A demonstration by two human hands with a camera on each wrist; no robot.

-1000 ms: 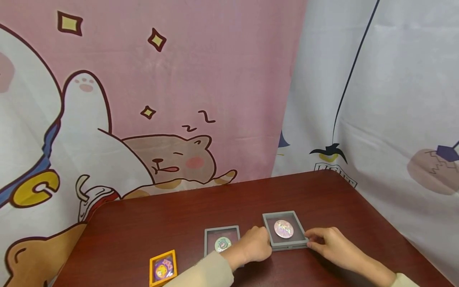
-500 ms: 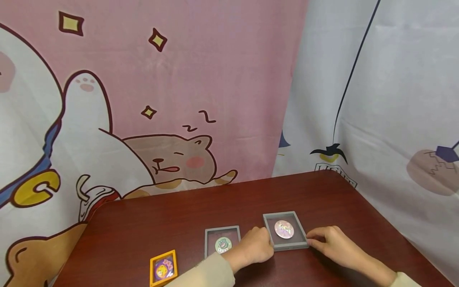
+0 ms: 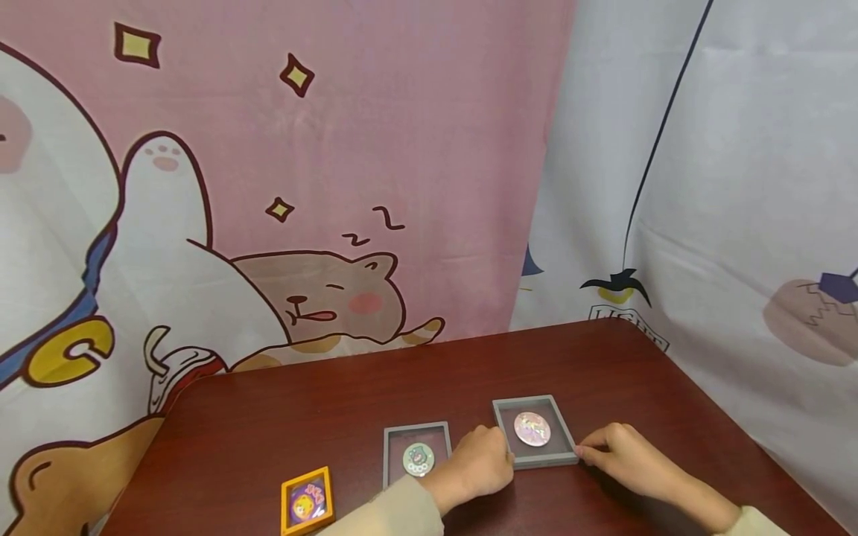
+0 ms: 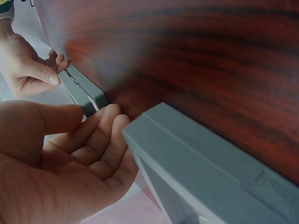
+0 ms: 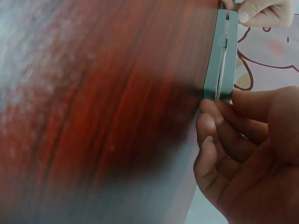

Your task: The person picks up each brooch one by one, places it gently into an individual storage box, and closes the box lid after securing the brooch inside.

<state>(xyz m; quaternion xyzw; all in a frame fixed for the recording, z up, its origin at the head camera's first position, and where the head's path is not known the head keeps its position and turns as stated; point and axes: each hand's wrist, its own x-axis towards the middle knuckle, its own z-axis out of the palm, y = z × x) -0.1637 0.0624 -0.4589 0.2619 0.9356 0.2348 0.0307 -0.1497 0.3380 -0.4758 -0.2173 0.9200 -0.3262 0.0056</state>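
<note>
A grey square display frame point(image 3: 567, 438) lies on the table, with a round pink badge point(image 3: 532, 429) behind its clear film. My left hand point(image 3: 479, 463) pinches the frame's near left corner between thumb and fingers. At the near right corner, my right hand point(image 3: 623, 455) pinches the frame in the same way. Both wrist views show a thin slit along the frame's side point(image 5: 222, 60) between its two halves. Just left of my left hand is a second grey frame point(image 4: 210, 168) holding a round green badge point(image 3: 418, 459); my forearm hides its lower part.
A small orange frame point(image 3: 284, 514) with a purple and yellow picture stands at the left, partly behind my left sleeve point(image 3: 395, 514). The dark red wooden table point(image 3: 322, 402) meets a printed cloth point(image 3: 436, 186) at its back edge.
The hands and the grey frame stay nearly in place, both hands still pinching its corners. The whole head view has shifted very slightly.
</note>
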